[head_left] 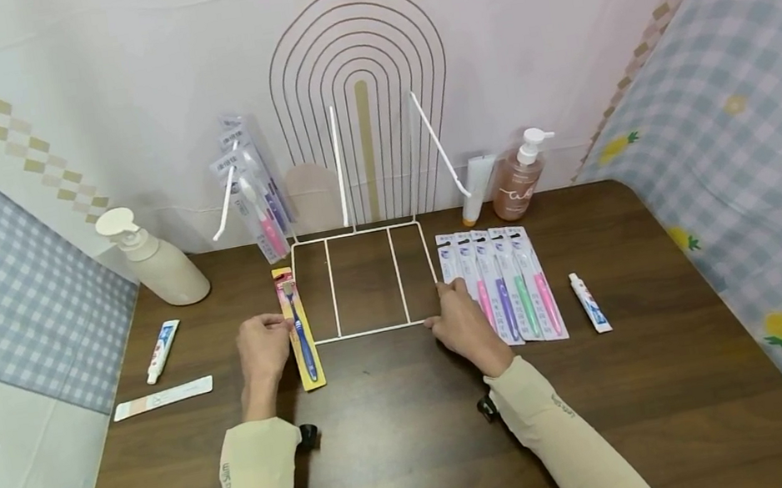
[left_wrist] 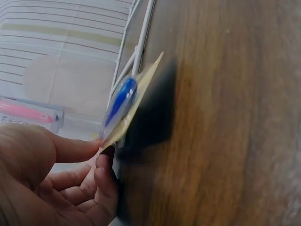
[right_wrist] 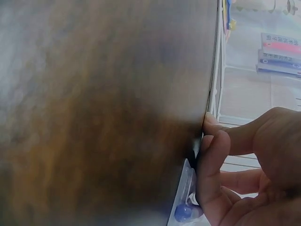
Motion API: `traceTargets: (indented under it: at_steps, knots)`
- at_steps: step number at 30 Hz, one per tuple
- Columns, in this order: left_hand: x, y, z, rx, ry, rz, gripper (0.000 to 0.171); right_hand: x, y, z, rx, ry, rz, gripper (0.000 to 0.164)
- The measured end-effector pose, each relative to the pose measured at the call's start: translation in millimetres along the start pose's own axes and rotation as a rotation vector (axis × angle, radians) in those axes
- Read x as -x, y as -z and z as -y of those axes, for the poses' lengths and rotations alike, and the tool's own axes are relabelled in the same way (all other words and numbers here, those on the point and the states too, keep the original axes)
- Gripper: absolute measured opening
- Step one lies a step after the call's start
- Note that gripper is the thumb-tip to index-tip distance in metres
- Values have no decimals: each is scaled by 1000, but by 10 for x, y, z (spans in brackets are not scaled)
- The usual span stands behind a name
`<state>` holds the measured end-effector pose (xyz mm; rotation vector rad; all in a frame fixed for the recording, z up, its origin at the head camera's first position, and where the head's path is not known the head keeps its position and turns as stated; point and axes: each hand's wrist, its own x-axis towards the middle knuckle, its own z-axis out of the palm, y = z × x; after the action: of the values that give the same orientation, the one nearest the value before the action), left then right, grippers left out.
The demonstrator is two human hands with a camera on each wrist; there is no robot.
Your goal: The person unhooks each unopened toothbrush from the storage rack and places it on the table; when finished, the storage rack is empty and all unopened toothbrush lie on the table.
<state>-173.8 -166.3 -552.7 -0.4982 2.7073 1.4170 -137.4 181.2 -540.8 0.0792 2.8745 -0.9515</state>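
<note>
In the head view my left hand (head_left: 264, 349) pinches the edge of a packaged toothbrush (head_left: 301, 329), a blue brush on a yellow card, beside the left side of a white wire display rack (head_left: 374, 332). Seen from the left wrist, the card is tilted up off the dark wood, between thumb and fingers (left_wrist: 106, 181). My right hand (head_left: 465, 321) grips the rack's front right corner, thumb at the front bar and fingers along the side bar. Just right of it lies a row of several packaged toothbrushes (head_left: 503, 286) in white-backed packs, partly covered by the hand.
Packaged toothbrushes (head_left: 255, 197) hang on the rack's left prong; the middle prong (head_left: 339, 167) and right prong (head_left: 438, 144) stick out. Behind stand a pump bottle (head_left: 162, 265), a white tube (head_left: 478, 189) and an amber bottle (head_left: 519, 184). Toothpaste tubes (head_left: 589, 302) and a slim packet (head_left: 164, 398) lie outward.
</note>
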Motion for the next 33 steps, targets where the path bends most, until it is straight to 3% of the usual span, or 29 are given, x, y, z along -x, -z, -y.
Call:
traceTargets:
  at_steps: [9,17,24,27,29,33]
  knots:
    - [26,58,-39,-29,-2,-16,21,-12,-23,-11,-12,6,3,83]
    - [-174,-16,152,-72,20,-1,20,-30,8,-16,-6,-6,4,82]
    - [-214,15,219,-48,9,23,21,-26,15,-6,-10,-10,17,81]
    - [-159,78,107,-51,-11,24,26,-26,10,-12,-10,-6,14,81]
    - [-42,166,-93,-38,-35,4,31,-28,7,-19,-13,-1,6,80]
    - [165,359,-551,53,-115,-103,40,-34,11,-29,-17,3,6,78]
